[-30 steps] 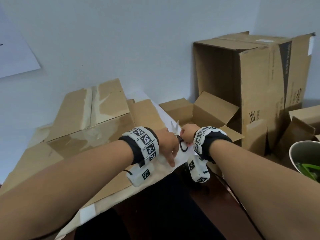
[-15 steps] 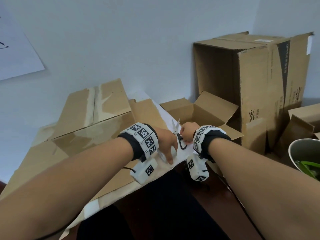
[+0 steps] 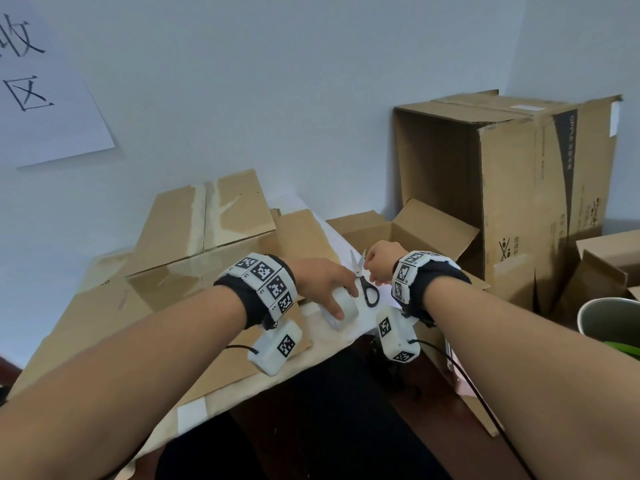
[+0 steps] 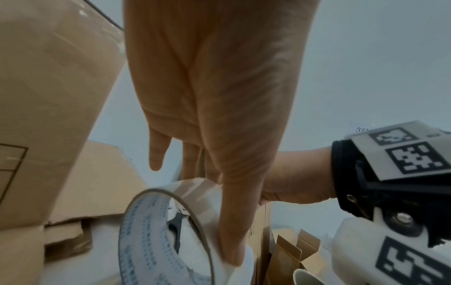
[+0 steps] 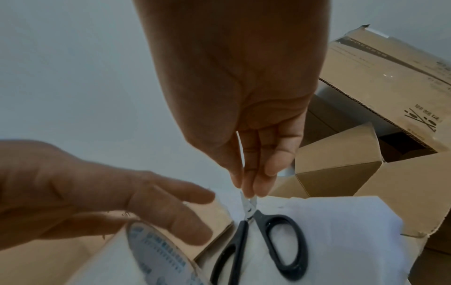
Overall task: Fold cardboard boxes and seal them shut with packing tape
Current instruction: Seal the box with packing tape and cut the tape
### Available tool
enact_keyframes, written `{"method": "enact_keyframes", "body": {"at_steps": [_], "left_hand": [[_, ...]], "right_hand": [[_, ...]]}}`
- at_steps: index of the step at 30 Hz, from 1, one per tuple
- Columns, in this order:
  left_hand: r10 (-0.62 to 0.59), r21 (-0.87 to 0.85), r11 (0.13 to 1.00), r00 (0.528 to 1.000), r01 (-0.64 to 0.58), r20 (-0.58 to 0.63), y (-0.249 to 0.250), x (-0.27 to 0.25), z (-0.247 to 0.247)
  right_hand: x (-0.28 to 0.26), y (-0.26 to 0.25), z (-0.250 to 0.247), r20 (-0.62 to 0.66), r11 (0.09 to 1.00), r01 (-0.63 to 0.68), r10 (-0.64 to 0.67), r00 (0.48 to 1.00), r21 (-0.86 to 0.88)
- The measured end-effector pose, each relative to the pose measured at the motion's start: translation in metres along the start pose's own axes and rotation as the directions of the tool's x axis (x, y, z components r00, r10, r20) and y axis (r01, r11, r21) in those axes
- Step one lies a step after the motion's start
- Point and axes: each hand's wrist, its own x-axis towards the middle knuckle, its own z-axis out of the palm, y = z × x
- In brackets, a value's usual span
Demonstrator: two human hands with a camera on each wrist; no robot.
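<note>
- A white sheet (image 3: 349,327) covers the near edge of the tabletop; a pale wall (image 3: 277,98) stands behind.
- The left hand (image 3: 322,282) grips the tape roll (image 3: 341,308) there; its far side is hidden.
- The right hand (image 3: 381,263) pinches the scissors (image 3: 365,284) by the blades.
- A taped cardboard box (image 3: 194,244) sits left, a small open box (image 3: 398,230) behind, and a tall box (image 3: 512,188) in the far right corner.

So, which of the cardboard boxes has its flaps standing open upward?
The small low box just beyond the right hand. The tall box behind it lies on its side, and the box at left is taped shut.
</note>
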Motion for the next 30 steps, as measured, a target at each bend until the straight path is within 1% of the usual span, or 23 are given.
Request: {"method": "enact_keyframes", "body": {"at_steps": [2, 4, 6, 8, 10, 12, 13, 15, 18, 20, 21, 23, 24, 25, 28, 30], "left_hand": [[0.015, -0.037, 0.999, 0.998, -0.017, -0.058, -0.002, -0.004, 0.001], [0.003, -0.097, 0.995, 0.995, -0.014, -0.104, -0.005, -0.008, 0.002], [-0.016, -0.161, 0.987, 0.991, -0.005, -0.131, -0.010, -0.014, 0.002], [-0.026, -0.181, 0.983, 0.984, -0.007, -0.179, -0.015, -0.023, 0.000], [-0.032, -0.234, 0.972, 0.968, -0.027, -0.247, -0.020, -0.037, -0.006], [-0.076, -0.347, 0.937, 0.937, -0.050, -0.340, -0.027, -0.058, -0.012], [-0.112, -0.392, 0.918, 0.911, -0.059, -0.398, -0.032, -0.070, -0.013], [-0.192, -0.471, 0.877, 0.830, -0.095, -0.524, -0.045, -0.093, -0.013], [-0.346, -0.583, 0.796, 0.668, -0.163, -0.659, -0.067, -0.125, -0.006], [-0.452, -0.620, 0.769, 0.550, -0.159, -0.702, -0.081, -0.143, 0.001], [-0.502, -0.638, 0.757, 0.501, -0.141, -0.705, -0.089, -0.151, 0.004], [-0.584, -0.669, 0.740, 0.429, -0.065, -0.689, -0.103, -0.165, 0.014], [-0.615, -0.680, 0.733, 0.409, -0.020, -0.675, -0.110, -0.170, 0.020], [-0.638, -0.689, 0.724, 0.400, 0.022, -0.658, -0.116, -0.174, 0.027], [-0.672, -0.702, 0.705, 0.413, 0.104, -0.614, -0.129, -0.183, 0.048], [-0.672, -0.697, 0.707, 0.417, 0.116, -0.612, -0.132, -0.185, 0.059]], "right_hand": [[-0.001, -0.003, 0.001, -0.001, 1.000, -0.001, 0.001, 1.000, -0.017], [-0.002, -0.006, 0.002, -0.005, 1.000, -0.002, 0.002, 1.000, -0.013], [-0.005, -0.010, 0.000, -0.025, 1.000, -0.008, 0.008, 1.000, 0.009], [-0.008, -0.016, -0.003, -0.059, 0.999, 0.002, 0.000, 0.998, 0.041], [-0.013, -0.026, -0.009, -0.086, 0.992, 0.058, -0.049, 0.995, 0.112], [-0.019, -0.041, -0.012, -0.108, 0.954, 0.129, -0.103, 0.989, 0.272], [-0.023, -0.050, -0.013, -0.105, 0.913, 0.156, -0.125, 0.987, 0.377], [-0.032, -0.070, -0.012, -0.071, 0.835, 0.179, -0.167, 0.984, 0.521], [-0.038, -0.095, -0.002, 0.025, 0.799, 0.164, -0.219, 0.975, 0.578], [-0.040, -0.107, 0.006, 0.103, 0.790, 0.158, -0.269, 0.958, 0.592], [-0.041, -0.112, 0.010, 0.146, 0.781, 0.151, -0.295, 0.944, 0.606], [-0.042, -0.121, 0.020, 0.220, 0.758, 0.116, -0.327, 0.919, 0.642], [-0.042, -0.126, 0.026, 0.249, 0.750, 0.093, -0.330, 0.911, 0.655], [-0.042, -0.131, 0.033, 0.280, 0.746, 0.066, -0.328, 0.902, 0.663], [-0.045, -0.143, 0.056, 0.382, 0.727, -0.034, -0.320, 0.867, 0.685], [-0.047, -0.150, 0.068, 0.412, 0.696, -0.069, -0.339, 0.846, 0.715]]}}
